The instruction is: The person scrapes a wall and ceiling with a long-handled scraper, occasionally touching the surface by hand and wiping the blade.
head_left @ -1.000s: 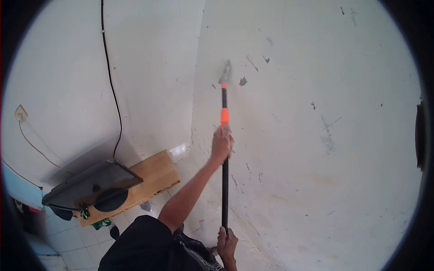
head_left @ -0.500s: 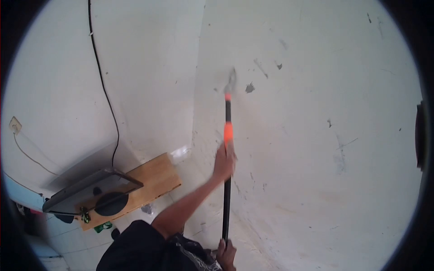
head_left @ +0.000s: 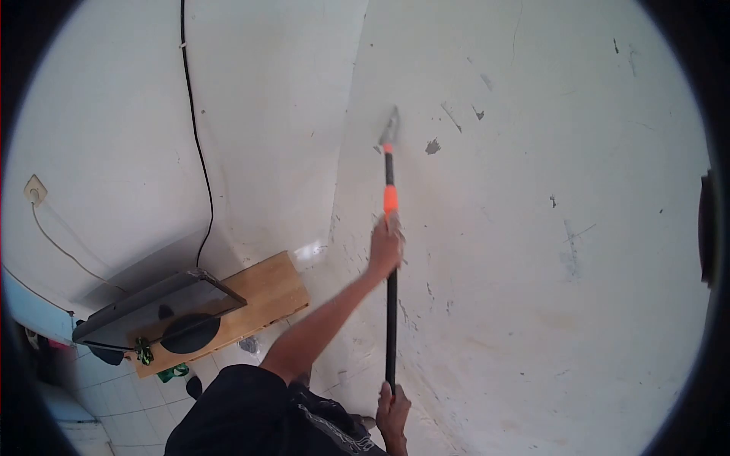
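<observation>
A long-handled scraper (head_left: 391, 311) with a black pole, an orange collar and a grey metal head (head_left: 390, 127) runs up the middle of the view. Its head is at the white wall (head_left: 502, 251), left of a grey bare patch (head_left: 433, 146); slight blur hides whether the edge touches. My left hand (head_left: 387, 245) is wrapped round the pole just below the orange collar. Lower down, my right hand (head_left: 393, 412) grips the pole near its bottom end.
To the left, a flat-screen television (head_left: 152, 311) stands on a wooden bench (head_left: 266, 285) in the corner. A black cable (head_left: 199, 144) hangs down the adjoining wall, and a plug sits in a socket (head_left: 35, 190). A green item (head_left: 173, 372) lies on the tiled floor (head_left: 137, 403).
Both hands and the scraper have moved up along the wall, and the head is slightly farther left of the grey patch. The view has shifted, so the room appears farther right.
</observation>
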Action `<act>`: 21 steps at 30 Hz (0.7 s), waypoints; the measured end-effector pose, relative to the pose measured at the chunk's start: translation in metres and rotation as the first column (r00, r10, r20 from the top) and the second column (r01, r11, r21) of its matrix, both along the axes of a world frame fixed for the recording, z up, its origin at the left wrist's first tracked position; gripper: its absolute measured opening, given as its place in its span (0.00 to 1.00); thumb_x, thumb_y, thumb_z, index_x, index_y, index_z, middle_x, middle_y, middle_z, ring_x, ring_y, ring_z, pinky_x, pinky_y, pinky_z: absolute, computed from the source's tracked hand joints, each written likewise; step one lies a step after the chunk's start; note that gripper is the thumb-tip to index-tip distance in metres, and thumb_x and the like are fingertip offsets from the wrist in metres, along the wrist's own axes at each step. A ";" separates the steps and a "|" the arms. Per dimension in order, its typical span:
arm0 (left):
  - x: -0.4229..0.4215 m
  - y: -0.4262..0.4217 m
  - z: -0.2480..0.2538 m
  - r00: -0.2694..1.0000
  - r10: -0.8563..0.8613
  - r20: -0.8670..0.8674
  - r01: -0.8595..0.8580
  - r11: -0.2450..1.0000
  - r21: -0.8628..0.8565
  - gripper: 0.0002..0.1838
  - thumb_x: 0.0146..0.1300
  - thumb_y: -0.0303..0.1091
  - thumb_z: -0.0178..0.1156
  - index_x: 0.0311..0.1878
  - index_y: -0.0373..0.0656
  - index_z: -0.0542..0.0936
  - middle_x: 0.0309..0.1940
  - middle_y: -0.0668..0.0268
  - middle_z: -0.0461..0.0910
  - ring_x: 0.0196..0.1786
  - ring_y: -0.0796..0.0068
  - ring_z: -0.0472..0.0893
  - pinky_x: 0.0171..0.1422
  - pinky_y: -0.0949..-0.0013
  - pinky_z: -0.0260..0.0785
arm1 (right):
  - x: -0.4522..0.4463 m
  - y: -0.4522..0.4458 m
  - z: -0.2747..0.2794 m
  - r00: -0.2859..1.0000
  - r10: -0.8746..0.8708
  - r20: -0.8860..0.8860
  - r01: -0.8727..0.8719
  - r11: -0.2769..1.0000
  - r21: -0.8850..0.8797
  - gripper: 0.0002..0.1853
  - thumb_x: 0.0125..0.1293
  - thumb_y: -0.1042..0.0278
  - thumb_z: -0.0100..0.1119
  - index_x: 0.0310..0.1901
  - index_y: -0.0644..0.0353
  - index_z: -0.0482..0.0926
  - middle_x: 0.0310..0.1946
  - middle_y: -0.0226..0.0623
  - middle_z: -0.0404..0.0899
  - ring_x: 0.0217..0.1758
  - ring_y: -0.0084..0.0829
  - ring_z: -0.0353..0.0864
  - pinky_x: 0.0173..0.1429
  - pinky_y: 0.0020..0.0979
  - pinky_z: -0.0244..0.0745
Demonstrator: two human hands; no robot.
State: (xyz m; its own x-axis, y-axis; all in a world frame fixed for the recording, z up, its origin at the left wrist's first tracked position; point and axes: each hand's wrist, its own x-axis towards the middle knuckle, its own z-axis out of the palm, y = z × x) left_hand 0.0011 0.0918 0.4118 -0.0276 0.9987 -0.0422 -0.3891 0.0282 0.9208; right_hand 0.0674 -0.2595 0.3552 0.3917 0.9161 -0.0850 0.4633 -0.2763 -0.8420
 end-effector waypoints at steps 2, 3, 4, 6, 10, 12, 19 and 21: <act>0.024 -0.049 -0.008 1.000 -0.023 -0.021 0.023 1.000 0.001 0.19 0.83 0.51 0.45 0.41 0.45 0.69 0.19 0.71 0.68 0.11 0.78 0.68 0.13 0.68 0.61 | 0.020 -0.040 -0.025 1.000 0.020 0.013 -0.020 1.000 -0.007 0.21 0.79 0.57 0.55 0.32 0.66 0.76 0.16 0.43 0.75 0.16 0.39 0.77 0.23 0.39 0.67; 0.034 -0.069 -0.017 0.999 -0.041 -0.023 0.041 0.998 0.043 0.19 0.83 0.50 0.45 0.41 0.44 0.69 0.19 0.71 0.69 0.12 0.78 0.69 0.13 0.68 0.62 | 0.032 -0.063 -0.048 0.998 0.048 0.037 -0.047 0.999 -0.022 0.21 0.80 0.58 0.52 0.32 0.67 0.76 0.16 0.42 0.78 0.17 0.38 0.80 0.23 0.39 0.69; 0.041 -0.089 -0.017 0.999 -0.050 0.000 0.050 0.998 0.039 0.19 0.83 0.50 0.45 0.39 0.45 0.68 0.18 0.72 0.67 0.11 0.80 0.66 0.11 0.70 0.59 | 0.036 -0.088 -0.071 0.998 0.046 0.041 -0.045 0.999 -0.028 0.21 0.80 0.58 0.52 0.32 0.67 0.76 0.16 0.42 0.78 0.17 0.38 0.80 0.23 0.39 0.69; 0.047 -0.108 -0.019 0.998 -0.063 0.028 0.062 0.997 0.039 0.19 0.84 0.49 0.44 0.37 0.46 0.67 0.18 0.72 0.66 0.10 0.81 0.63 0.10 0.72 0.57 | 0.040 -0.129 -0.117 0.840 0.198 0.506 -0.260 0.964 0.053 0.30 0.77 0.62 0.60 0.75 0.61 0.65 0.67 0.68 0.68 0.59 0.60 0.76 0.53 0.57 0.73; 0.030 -0.093 -0.024 0.988 -0.144 0.054 0.145 0.989 -0.024 0.18 0.83 0.50 0.46 0.43 0.44 0.69 0.20 0.72 0.68 0.13 0.82 0.68 0.14 0.71 0.61 | 0.020 -0.136 -0.143 0.991 -0.128 -0.044 0.123 0.987 -0.106 0.23 0.79 0.66 0.55 0.71 0.64 0.70 0.55 0.63 0.78 0.48 0.54 0.79 0.48 0.50 0.75; 0.017 -0.060 -0.022 0.996 -0.090 0.029 0.092 0.994 -0.057 0.18 0.83 0.49 0.48 0.43 0.43 0.70 0.21 0.73 0.69 0.13 0.83 0.67 0.15 0.71 0.61 | -0.001 -0.056 -0.057 0.994 -0.027 0.103 0.029 0.999 -0.019 0.15 0.80 0.59 0.54 0.45 0.66 0.77 0.25 0.49 0.80 0.23 0.46 0.78 0.29 0.43 0.70; -0.087 0.101 0.026 0.999 0.013 -0.044 -0.014 1.000 -0.004 0.23 0.82 0.56 0.43 0.37 0.47 0.67 0.16 0.72 0.63 0.10 0.78 0.61 0.12 0.69 0.57 | -0.074 0.109 0.041 0.992 0.124 0.035 -0.122 0.991 -0.051 0.22 0.80 0.56 0.55 0.33 0.67 0.75 0.17 0.50 0.76 0.19 0.48 0.81 0.25 0.43 0.69; -0.104 0.109 0.023 0.996 -0.061 -0.069 0.061 0.998 -0.001 0.23 0.82 0.57 0.42 0.37 0.48 0.66 0.16 0.73 0.62 0.10 0.80 0.61 0.12 0.69 0.56 | -0.092 0.107 0.024 0.991 0.134 0.028 -0.135 0.991 0.010 0.22 0.80 0.55 0.55 0.34 0.67 0.76 0.16 0.48 0.75 0.18 0.43 0.79 0.26 0.42 0.69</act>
